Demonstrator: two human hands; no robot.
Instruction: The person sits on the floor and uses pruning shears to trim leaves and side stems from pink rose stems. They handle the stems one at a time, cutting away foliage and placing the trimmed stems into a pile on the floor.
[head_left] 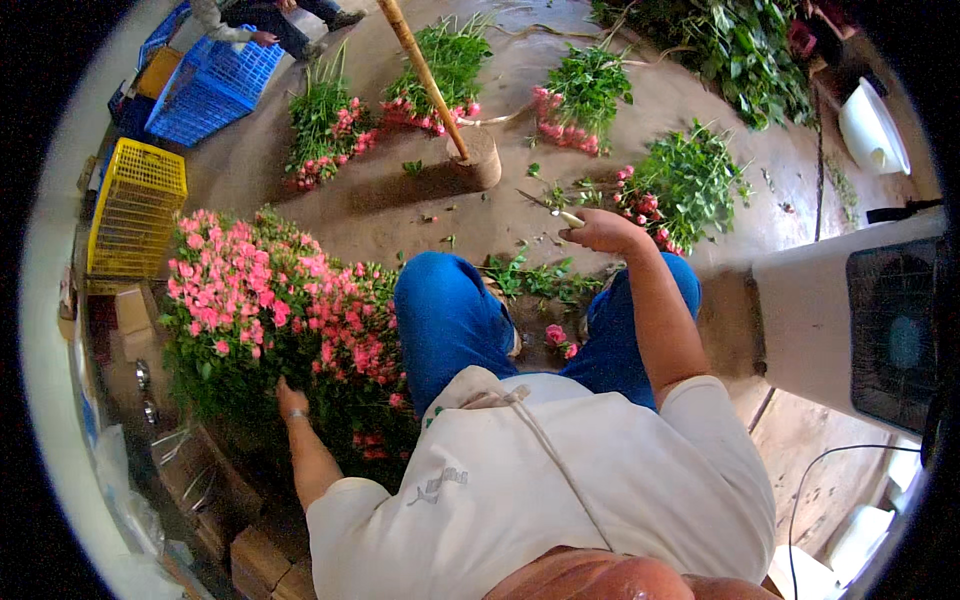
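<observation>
My right hand grips a cream-handled cutting tool, its narrow metal blade pointing up and left, above my right knee. My left hand reaches into a large mass of pink roses with dark foliage on my left; its fingertips are hidden among the leaves. Beyond my right knee lies a rose bunch. Loose leafy stems and a few pink blooms lie on the floor between my legs.
Rose bunches lie ahead around an upright pole in a cylindrical base. Blue and yellow crates stand left; another person's legs are beyond. A greenery pile, white basin and white appliance stand right.
</observation>
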